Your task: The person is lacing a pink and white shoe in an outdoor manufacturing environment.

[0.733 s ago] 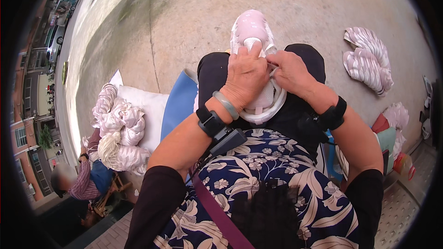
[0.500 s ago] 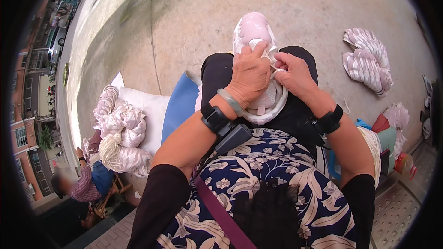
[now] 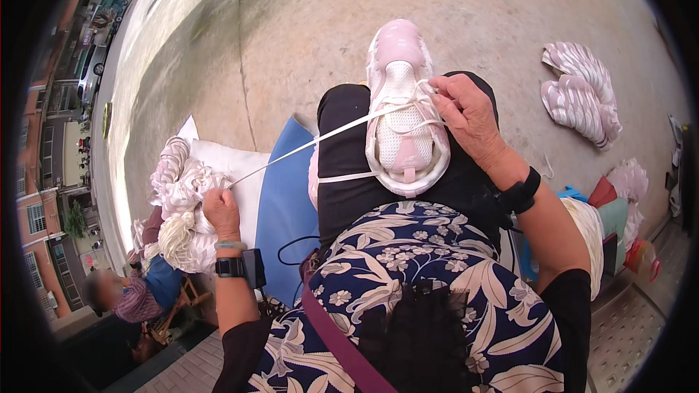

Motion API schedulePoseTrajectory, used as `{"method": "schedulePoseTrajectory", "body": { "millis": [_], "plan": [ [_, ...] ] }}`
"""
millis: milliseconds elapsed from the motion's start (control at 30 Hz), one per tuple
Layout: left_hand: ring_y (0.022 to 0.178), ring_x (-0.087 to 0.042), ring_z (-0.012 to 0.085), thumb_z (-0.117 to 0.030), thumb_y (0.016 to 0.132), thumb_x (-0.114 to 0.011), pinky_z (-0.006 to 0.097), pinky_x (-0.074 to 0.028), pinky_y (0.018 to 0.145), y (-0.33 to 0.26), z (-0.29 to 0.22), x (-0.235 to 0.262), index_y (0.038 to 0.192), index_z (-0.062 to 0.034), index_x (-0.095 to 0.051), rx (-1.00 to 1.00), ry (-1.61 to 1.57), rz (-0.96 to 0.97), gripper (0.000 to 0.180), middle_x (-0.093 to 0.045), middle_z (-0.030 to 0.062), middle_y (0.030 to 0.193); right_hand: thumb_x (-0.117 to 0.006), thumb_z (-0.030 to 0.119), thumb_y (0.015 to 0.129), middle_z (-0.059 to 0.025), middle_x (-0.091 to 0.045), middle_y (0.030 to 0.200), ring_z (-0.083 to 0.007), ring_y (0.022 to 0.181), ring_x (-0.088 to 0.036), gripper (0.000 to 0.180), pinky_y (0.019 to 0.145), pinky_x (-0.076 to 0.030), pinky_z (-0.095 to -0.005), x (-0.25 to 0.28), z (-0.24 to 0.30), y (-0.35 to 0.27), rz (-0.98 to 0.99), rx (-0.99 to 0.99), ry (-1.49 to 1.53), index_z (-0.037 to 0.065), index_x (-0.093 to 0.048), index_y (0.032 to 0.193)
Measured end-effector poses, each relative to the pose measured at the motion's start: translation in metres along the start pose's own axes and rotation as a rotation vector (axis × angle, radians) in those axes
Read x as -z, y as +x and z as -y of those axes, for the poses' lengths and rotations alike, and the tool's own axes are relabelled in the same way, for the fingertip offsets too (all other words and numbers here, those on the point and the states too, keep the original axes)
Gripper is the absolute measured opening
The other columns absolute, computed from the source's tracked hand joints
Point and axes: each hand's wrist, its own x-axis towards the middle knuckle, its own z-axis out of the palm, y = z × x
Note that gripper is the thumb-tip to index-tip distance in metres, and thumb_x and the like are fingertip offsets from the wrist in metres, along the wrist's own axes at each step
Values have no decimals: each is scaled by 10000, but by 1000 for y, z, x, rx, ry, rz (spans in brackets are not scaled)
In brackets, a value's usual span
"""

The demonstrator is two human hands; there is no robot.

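Observation:
A pale pink and white sneaker rests on my lap, toe pointing away. My right hand presses on its right side and pinches the white shoelace at the eyelets. The lace runs taut from the shoe out to the left. My left hand grips its far end, stretched out over a heap of white laces. A second length of lace crosses my dark trouser leg below the shoe.
A blue mat and a white sack lie at my left on the concrete ground. Stacked pink shoe uppers lie at the right, with bags near them. Another person sits at the lower left.
My left hand left the shoe and pulled the lace far out to the left, drawing it taut. My right hand stayed on the shoe.

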Motion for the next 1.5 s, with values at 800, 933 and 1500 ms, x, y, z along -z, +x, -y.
{"method": "schedulePoseTrajectory", "body": {
  "millis": [800, 933, 1500],
  "plan": [
    [561, -457, 107, -122, 881, -509, 259, -387, 588, 119, -72, 70, 681, -48, -437, 206, -2129, 153, 225, -561, 180, 1124, -516, 123, 813, -91, -614, 702, -252, 656, -607, 153, 700, -473, -393, -14, -23, 19, -225, 164, -545, 58, -598, 924],
    [533, -445, 97, -146, 905, -500, 258, -384, 574, 116, -86, 72, 699, -48, -452, 180, -2171, 157, 234, -535, 92, 848, -455, 131, 851, -140, -619, 676, -260, 611, -621, 187, 582, -475, -362, -25, -18, 12, -326, -193, -53, 16, -589, 913],
    [372, -251, 86, -180, 928, -444, 239, -291, 413, -39, 116, 146, 662, -93, -384, 661, -1746, -421, 286, -401, 10, 586, -619, 110, 733, -108, -601, 715, -241, 611, -610, 102, 595, -472, -335, -33, -7, -2, -170, -19, -109, 29, -620, 796]
  ]
}}
